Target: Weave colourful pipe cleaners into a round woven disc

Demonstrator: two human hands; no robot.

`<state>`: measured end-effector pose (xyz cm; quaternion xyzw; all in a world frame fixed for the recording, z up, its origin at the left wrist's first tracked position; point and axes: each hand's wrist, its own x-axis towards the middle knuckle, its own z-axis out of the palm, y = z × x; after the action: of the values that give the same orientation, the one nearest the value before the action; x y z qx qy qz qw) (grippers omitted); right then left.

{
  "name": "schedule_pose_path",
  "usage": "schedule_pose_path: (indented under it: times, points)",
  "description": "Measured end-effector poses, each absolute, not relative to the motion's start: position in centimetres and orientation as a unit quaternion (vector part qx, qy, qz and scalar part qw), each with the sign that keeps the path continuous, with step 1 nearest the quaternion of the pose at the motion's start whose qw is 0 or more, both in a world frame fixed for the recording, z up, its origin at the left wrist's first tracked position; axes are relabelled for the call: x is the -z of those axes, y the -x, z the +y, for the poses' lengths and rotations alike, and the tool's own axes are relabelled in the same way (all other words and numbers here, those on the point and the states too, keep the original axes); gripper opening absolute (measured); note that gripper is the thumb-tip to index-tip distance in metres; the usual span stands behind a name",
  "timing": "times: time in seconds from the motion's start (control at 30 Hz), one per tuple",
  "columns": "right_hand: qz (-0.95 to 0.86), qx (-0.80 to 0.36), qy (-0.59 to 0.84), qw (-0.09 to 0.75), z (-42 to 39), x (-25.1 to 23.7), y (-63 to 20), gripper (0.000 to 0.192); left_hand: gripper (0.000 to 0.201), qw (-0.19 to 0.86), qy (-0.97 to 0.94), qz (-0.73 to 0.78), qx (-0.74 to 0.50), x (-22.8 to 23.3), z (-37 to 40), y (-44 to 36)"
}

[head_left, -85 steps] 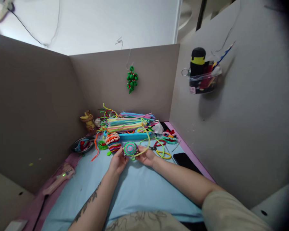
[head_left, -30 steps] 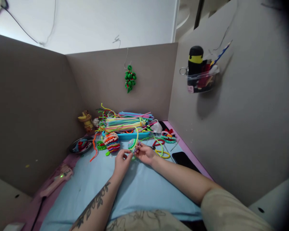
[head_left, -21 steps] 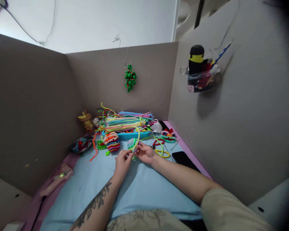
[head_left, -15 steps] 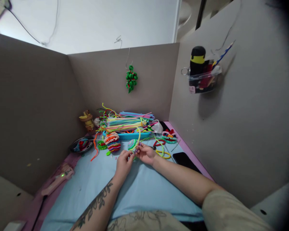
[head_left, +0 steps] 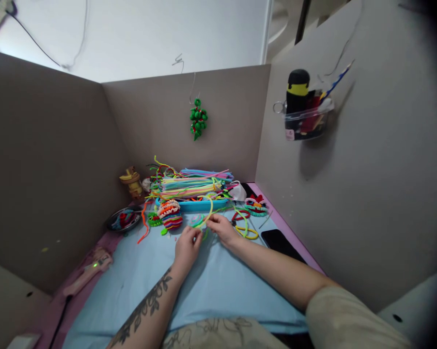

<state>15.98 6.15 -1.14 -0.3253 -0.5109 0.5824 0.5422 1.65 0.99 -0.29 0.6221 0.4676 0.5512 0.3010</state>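
Observation:
My left hand (head_left: 187, 245) and my right hand (head_left: 221, 228) meet over the light blue mat (head_left: 204, 286), both pinching a small coiled pipe-cleaner disc (head_left: 197, 222) of green, pink and purple, now tilted nearly flat. A loose yellow-green pipe cleaner (head_left: 210, 209) arcs up from the disc beside my right fingers. Just left of the disc sits a striped woven pipe-cleaner piece (head_left: 170, 214). Behind it a blue tray (head_left: 193, 205) carries a pile of straight pipe cleaners (head_left: 191, 185).
A black phone (head_left: 281, 241) lies at the right edge, with coiled pieces (head_left: 255, 205) and yellow loops (head_left: 248, 233) near it. A metal dish (head_left: 123, 219), a wooden figure (head_left: 132, 181) and a pink glue gun (head_left: 87, 270) sit at left. Grey partitions enclose the desk; a clear holder (head_left: 305, 121) hangs right.
The coiled disc faced me flat-on 2.8 s ago; both hands have since turned it edge-on and lowered it. The yellow-green strand swung from the right side to above the disc.

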Motion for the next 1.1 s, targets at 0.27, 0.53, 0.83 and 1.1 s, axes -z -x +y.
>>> schedule_pose_path:
  times: [0.27, 0.53, 0.83, 1.1]
  points:
    - [-0.53, -0.529, 0.344, 0.567, 6.2, 1.4, -16.0, 0.025, 0.015, 0.116, -0.738, 0.505, -0.433, 0.9, 1.2, -1.3]
    - [-0.548, -0.539, 0.324, 0.552, 6.6, 1.5, -16.4, 0.028, 0.025, 0.152, -0.64, 0.527, -0.538, 0.8, 1.7, -1.3]
    - [-0.665, -0.525, 0.273, 0.455, 5.7, 0.3, -16.9, 0.028, 0.066, 0.448, -0.604, 0.404, -0.52, 0.7, 2.2, -0.8]
    - [-0.695, -0.487, 0.277, 0.45, 6.1, 1.1, -16.8, 0.023, 0.058, 0.355, -0.652, 0.444, -0.501, 0.9, 2.1, -1.1]
